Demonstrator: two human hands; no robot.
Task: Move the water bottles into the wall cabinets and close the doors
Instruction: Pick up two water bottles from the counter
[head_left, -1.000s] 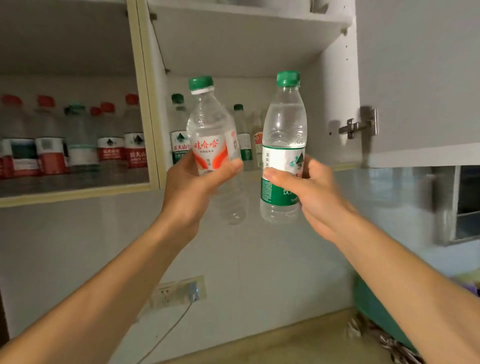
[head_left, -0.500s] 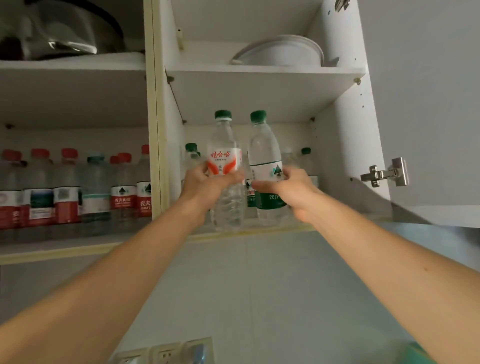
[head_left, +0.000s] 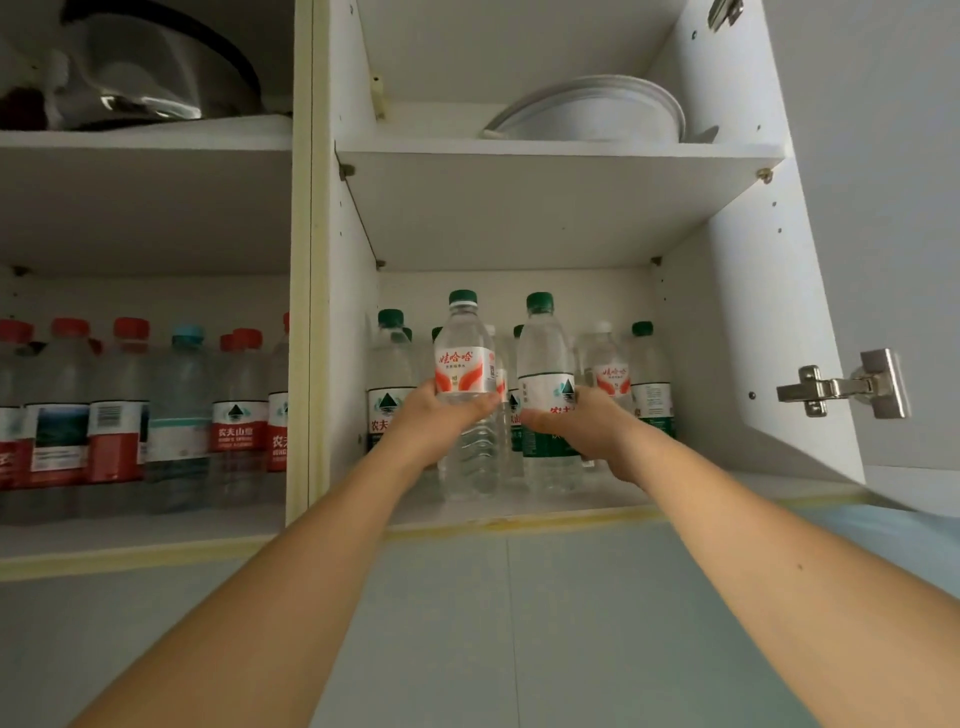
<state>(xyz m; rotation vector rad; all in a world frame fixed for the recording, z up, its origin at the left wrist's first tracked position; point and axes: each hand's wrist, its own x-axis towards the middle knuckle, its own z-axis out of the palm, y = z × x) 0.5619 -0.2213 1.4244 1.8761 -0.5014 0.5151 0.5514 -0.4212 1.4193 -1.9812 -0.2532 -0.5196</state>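
My left hand (head_left: 435, 422) grips a clear bottle with a red-and-white label (head_left: 464, 370) and a green cap. My right hand (head_left: 586, 427) grips a bottle with a green-and-white label (head_left: 546, 364). Both bottles stand upright at the front of the right cabinet's lower shelf (head_left: 613, 512), side by side. Behind them stand several more green-capped bottles (head_left: 649, 384). The left cabinet compartment holds a row of red-capped bottles (head_left: 124, 410). The right cabinet door (head_left: 893, 218) hangs open.
A metal hinge (head_left: 841, 387) sticks out from the open door. White plates (head_left: 592, 111) lie on the upper right shelf, and a metal pot (head_left: 156, 73) sits on the upper left shelf. A cream divider post (head_left: 304, 312) separates the two compartments.
Both hands have carried their bottles up and forward into the right cabinet; the bottles now stand on the lower shelf. The view has tilted upward.
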